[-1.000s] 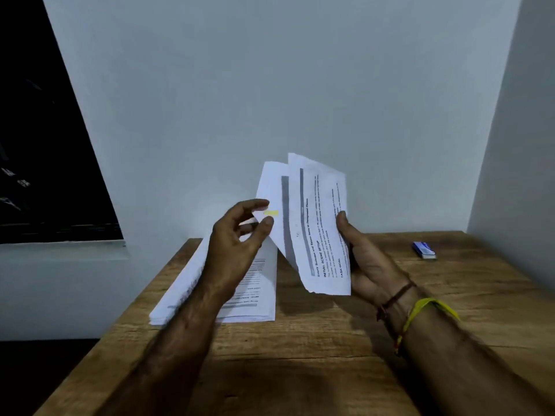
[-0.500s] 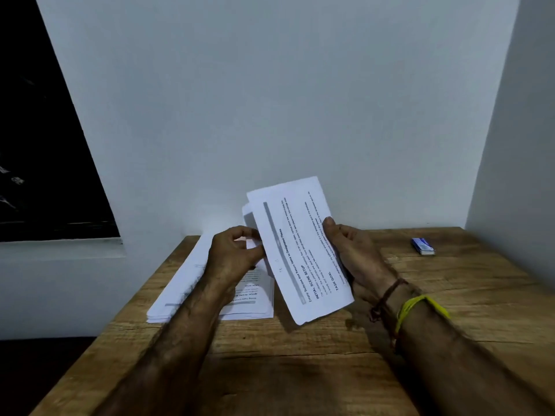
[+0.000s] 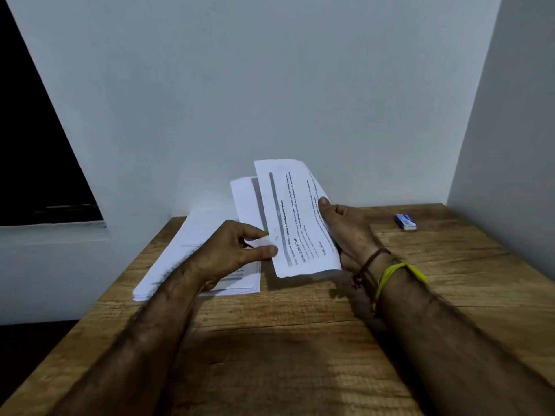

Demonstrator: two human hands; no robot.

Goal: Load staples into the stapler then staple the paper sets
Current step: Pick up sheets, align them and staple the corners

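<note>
One view only, from the camera on my head, looking forward and down. Wide angle: both my forearms run in from the bottom edge, close to the lens. The brown wooden table (image 3: 300, 340) fills the lower half; the pale grey wall (image 3: 270, 85) behind it fills the top, its corner at right.

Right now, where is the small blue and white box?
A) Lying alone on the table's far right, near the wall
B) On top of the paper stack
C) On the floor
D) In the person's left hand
A: the small blue and white box lies by itself on the wooden table, far right, away from both hands.
</note>
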